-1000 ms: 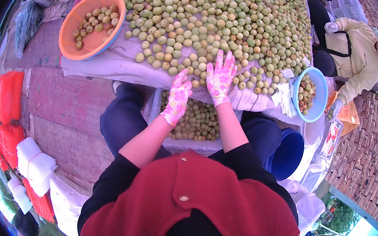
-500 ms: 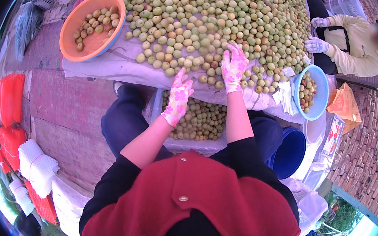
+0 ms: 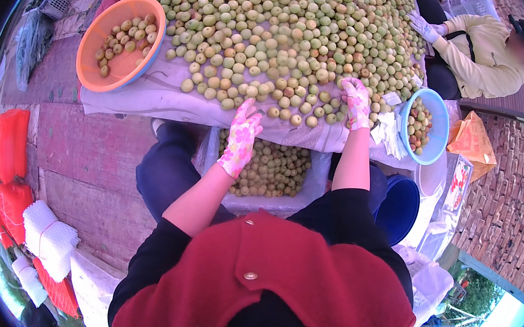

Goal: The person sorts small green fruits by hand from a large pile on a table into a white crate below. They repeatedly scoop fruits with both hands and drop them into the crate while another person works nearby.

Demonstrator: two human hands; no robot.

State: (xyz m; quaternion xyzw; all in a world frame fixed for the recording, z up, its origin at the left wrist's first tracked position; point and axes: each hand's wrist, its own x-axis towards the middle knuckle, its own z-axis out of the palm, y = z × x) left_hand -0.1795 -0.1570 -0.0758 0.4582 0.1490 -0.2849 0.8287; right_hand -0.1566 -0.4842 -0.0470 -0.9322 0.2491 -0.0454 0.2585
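Observation:
Small round green-to-brown fruits [image 3: 269, 36] lie heaped over a cloth-covered table [image 3: 154, 98]. My left hand [image 3: 241, 137], in a white glove with pink flowers, is at the table's near edge, fingers stretched out and apart, with no fruit seen in it. Farther right, my right hand [image 3: 355, 104], in a matching glove, reaches onto the front of the heap. Its fingers are apart and slightly bent beside several fruits; the palm is hidden. Below the edge, between my legs, stands a lined crate [image 3: 241, 205] full of the same fruit.
An orange basin [image 3: 86, 75] with some fruits is at the table's left corner, a light blue basin [image 3: 447, 129] with fruits at its right. A dark blue bucket [image 3: 397, 210] stands by my right leg. A gloved co-worker [image 3: 477, 65] sits at the far right.
My right hand has moved right along the front of the heap, and some fruits there have shifted. My left hand has stayed near the edge. The co-worker's hands have moved farther back.

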